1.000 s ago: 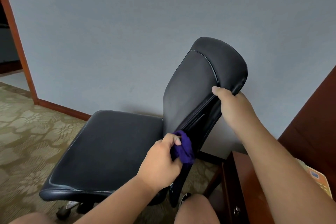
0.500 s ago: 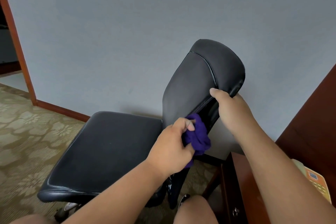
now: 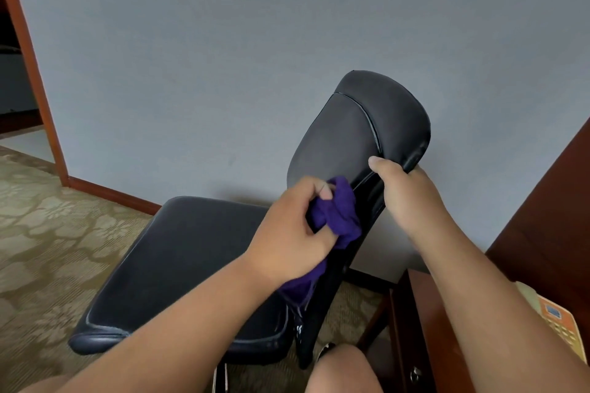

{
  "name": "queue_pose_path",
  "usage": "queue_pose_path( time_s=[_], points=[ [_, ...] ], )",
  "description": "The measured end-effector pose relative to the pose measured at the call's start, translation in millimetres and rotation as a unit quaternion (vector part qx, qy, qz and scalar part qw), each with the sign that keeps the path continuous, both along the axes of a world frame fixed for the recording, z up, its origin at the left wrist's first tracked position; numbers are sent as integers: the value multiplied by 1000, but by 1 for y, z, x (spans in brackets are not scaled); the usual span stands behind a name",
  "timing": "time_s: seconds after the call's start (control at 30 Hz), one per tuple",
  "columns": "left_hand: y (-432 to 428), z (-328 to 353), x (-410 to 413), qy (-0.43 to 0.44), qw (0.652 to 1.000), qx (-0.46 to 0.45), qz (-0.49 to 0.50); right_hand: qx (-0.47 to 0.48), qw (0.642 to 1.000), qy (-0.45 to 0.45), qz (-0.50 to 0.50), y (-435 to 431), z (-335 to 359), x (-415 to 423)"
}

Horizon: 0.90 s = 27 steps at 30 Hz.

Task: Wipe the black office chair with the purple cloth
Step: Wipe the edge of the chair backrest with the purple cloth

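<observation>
The chair (image 3: pixel 351 143) faces eight o'clock, its back rising lengthwise toward one. The left hand (image 3: pixel 287 233) grip bunches the cloth (image 3: pixel 338 214) against the back's edge; the right hand (image 3: pixel 405 195) clasps that edge.

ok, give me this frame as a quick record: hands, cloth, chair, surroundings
left hand: grips the bunched purple cloth, pressed to the edge of the backrest
right hand: holds the backrest edge higher up, thumb on its front
black office chair: seat at left, backrest at right
around: grey wall, patterned carpet, wooden cabinet at right
</observation>
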<state>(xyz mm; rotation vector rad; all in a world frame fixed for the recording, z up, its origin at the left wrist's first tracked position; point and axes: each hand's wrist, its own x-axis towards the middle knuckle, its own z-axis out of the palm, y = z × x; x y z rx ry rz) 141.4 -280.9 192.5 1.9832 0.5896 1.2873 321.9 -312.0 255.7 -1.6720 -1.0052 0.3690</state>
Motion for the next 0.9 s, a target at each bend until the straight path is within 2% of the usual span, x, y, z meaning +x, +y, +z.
queue_pose_path(
  time_s=[0.13, 0.27, 0.47, 0.63, 0.73, 0.9],
  points=[
    [11, 24, 18, 15, 999, 40, -18, -2, 1000, -4, -5, 0, 1, 0],
    [18, 12, 28, 50, 996, 72, -25, 0, 1000, -2, 1, 0, -2, 2],
    [28, -49, 7, 110, 983, 123, 75, 1, 1000, 6, -5, 2, -4, 5],
    [26, -89, -13, 167, 966, 152, 122, -3, 1000, 10, 4, 2, -3, 5],
    [21, -80, -8, 147, 972, 131, 130, -3, 1000, 11, 8, 0, -2, 4],
    [12, -22, 24, 43, 991, 92, 85, 7, 1000, 5, -5, 0, 0, 0]
  ],
)
